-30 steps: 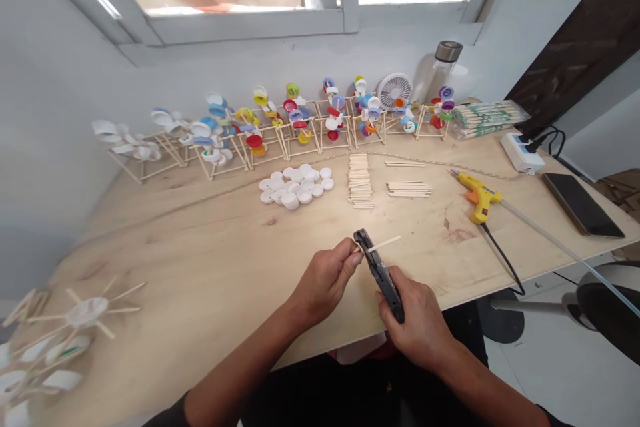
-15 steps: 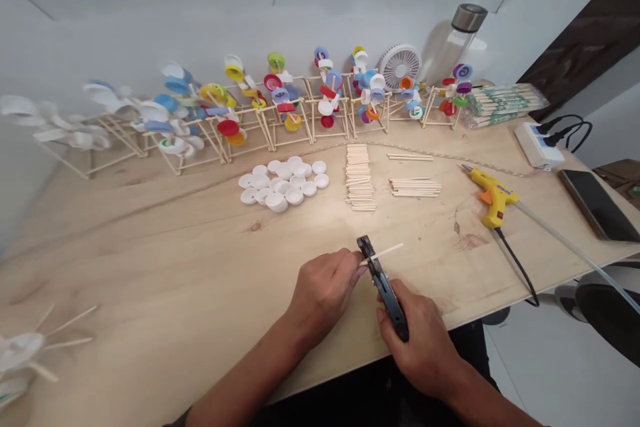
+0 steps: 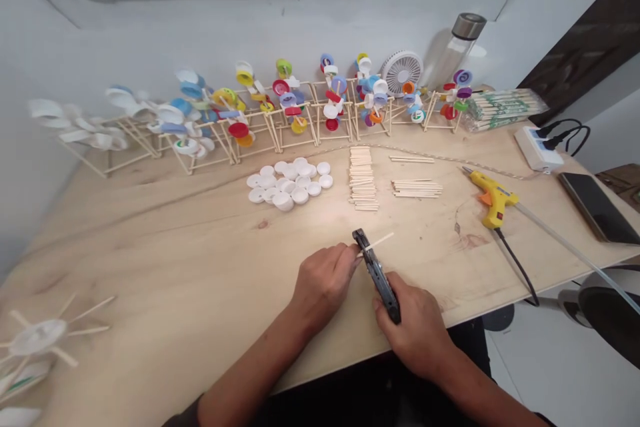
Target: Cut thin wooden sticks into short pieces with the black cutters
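My left hand (image 3: 323, 283) pinches a thin pale wooden stick (image 3: 380, 242) near one end, and the stick's free end points right over the plywood table (image 3: 165, 247). My right hand (image 3: 413, 330) grips a black plier-like cutter (image 3: 379, 280) by its handles. The cutter's jaws sit on the stick right by my left fingertips. The part of the stick inside the jaws is hidden. Both hands are over the table's front edge.
Behind my hands lie white bottle caps (image 3: 290, 185), stick stacks (image 3: 363, 179), and a yellow glue gun (image 3: 493, 198) with its cord. Stick-and-cap pinwheel models (image 3: 295, 107) line the back. A white-capped stick wheel (image 3: 37, 337) lies at lower left.
The whole view has shifted slightly between frames as my head moved. My hands stay together, with the stick still in the cutter's jaws.
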Available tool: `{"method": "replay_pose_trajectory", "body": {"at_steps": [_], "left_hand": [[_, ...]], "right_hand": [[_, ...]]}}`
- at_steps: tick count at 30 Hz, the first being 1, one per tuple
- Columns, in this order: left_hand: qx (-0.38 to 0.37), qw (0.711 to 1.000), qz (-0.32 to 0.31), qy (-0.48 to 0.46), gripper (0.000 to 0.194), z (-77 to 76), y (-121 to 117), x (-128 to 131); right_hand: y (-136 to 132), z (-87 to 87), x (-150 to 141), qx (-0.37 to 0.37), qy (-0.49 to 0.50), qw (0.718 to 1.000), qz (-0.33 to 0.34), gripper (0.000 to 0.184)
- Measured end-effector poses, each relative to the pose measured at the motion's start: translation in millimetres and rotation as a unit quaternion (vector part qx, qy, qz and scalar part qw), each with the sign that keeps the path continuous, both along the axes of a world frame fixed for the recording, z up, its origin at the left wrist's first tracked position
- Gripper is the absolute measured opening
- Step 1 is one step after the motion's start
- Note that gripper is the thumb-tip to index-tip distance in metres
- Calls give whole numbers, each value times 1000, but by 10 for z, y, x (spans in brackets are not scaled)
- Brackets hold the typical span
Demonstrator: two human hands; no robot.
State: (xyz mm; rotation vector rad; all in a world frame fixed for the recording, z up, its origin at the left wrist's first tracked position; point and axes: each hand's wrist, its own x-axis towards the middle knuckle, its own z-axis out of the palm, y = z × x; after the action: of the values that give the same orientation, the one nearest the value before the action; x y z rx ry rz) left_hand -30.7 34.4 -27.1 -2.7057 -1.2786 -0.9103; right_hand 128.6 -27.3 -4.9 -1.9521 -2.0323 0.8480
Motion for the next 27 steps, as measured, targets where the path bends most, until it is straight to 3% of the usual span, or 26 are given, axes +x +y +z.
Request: {"method": "replay_pose_trajectory", "body": {"at_steps": [5,12,20,24,27], "left_hand": [[42,998,3,38,14,41,-35,9],[89,995,37,17,9,58,-167,104],[142,990,-8,-28,12,-14,-172,116],[112,993,-26,-24,14,84,-230,135],[19,998,-28,-59,18,200,-338,158]], "right_hand": [[-21,93,32,-36,58,998,-2,13],[-145,188,51,-33,118,992,-23,19],[-320,274,30,-92,269,958,-44,19],[-372,275,69,-85,274,957,-49,18],[-409,280,109,-45,213,975,-36,15]]}}
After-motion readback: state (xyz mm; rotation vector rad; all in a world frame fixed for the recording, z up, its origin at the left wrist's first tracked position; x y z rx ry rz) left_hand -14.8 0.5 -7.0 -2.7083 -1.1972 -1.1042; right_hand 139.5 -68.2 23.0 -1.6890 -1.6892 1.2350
